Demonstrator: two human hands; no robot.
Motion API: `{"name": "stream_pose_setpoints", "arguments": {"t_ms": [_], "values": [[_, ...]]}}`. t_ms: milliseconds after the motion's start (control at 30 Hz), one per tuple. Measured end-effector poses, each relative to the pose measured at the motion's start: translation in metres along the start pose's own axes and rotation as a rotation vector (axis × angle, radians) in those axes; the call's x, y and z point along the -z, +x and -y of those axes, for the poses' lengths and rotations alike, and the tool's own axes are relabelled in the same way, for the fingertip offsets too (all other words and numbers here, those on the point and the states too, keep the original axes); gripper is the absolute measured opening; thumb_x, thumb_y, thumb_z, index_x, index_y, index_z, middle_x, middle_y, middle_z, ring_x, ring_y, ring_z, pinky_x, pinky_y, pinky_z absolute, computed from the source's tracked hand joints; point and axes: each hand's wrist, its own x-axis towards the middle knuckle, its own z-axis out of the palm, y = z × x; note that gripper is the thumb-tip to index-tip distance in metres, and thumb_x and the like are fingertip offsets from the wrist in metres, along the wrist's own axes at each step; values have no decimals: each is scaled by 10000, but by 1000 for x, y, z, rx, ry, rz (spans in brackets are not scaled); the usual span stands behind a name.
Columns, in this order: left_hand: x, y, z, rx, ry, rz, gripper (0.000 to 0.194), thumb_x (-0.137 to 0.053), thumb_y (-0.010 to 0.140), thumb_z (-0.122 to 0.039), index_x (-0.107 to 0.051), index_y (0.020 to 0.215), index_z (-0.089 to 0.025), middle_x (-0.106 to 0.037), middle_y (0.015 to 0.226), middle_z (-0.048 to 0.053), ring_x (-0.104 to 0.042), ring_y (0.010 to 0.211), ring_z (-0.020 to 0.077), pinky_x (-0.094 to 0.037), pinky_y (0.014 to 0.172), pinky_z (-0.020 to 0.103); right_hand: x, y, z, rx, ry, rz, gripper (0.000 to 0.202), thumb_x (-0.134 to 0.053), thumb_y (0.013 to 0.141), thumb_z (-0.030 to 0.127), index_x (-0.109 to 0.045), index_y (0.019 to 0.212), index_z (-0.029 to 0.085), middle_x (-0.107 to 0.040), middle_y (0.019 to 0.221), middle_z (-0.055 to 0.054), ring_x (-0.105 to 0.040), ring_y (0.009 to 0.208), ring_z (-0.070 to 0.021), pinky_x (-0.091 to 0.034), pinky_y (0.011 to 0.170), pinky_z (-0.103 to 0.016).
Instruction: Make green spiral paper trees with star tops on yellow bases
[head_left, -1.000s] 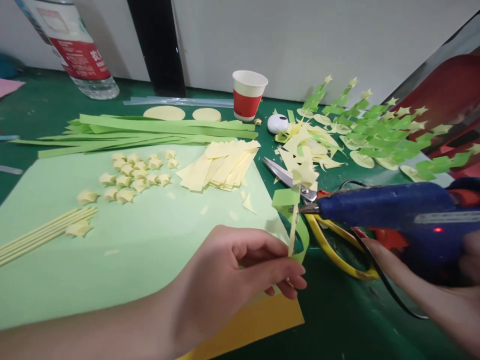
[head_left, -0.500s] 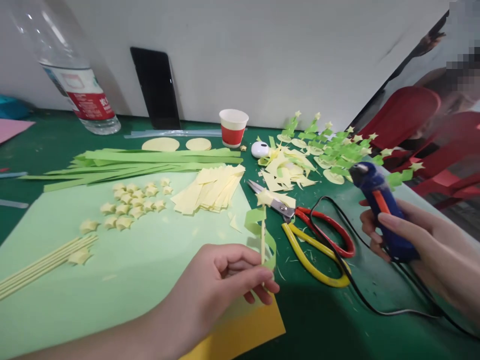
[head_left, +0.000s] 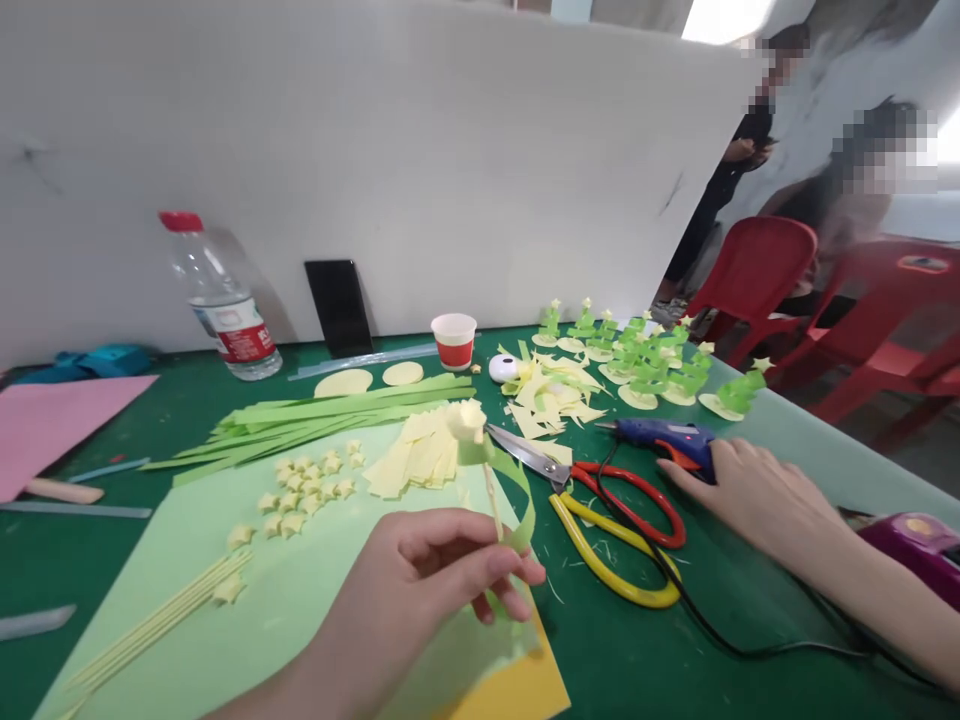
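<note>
My left hand (head_left: pixel 450 570) pinches a thin pale stick (head_left: pixel 493 495) between thumb and fingers. A yellow paper star (head_left: pixel 468 420) tops the stick, and a green paper strip (head_left: pixel 527 505) curls beside it. At the right my right hand (head_left: pixel 739 490) is wrapped round the rear of a blue glue gun (head_left: pixel 667 440), low over the table, its nozzle pointing left. Between the hands lie scissors (head_left: pixel 559 475) with red and yellow handles. Yellow paper pieces (head_left: pixel 412 455), small folded stars (head_left: pixel 300 485) and thin yellow sticks (head_left: pixel 169 610) rest on or beside the light green sheet (head_left: pixel 300 620).
Green strips (head_left: pixel 300 420), a bottle (head_left: pixel 236 325), a phone (head_left: pixel 339 305), a paper cup (head_left: pixel 454 342) and yellow scraps (head_left: pixel 555 390) stand or lie farther back. Several finished paper trees (head_left: pixel 645 370) stand back right. A black cord (head_left: pixel 720 640) crosses the right side. People and red chairs (head_left: pixel 765 270) are beyond.
The view has tilted up. My right hand has lowered the glue gun to the table, its nozzle now turned left. The star and stick in my left hand have tilted left.
</note>
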Motion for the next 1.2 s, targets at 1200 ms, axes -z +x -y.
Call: {"name": "stream_pose_setpoints", "arguments": {"t_ms": [1200], "values": [[2,-7,-37,-235,194,-122,213,-752,572,-239,-584,452,-186,-569,527,-51,-494,542,96,-389,508,187,33,-29,138,134,1820,883,109,-713,670,280,-666,581,238,-512,668,25,-458,647,-76,-387,613,-183]]}}
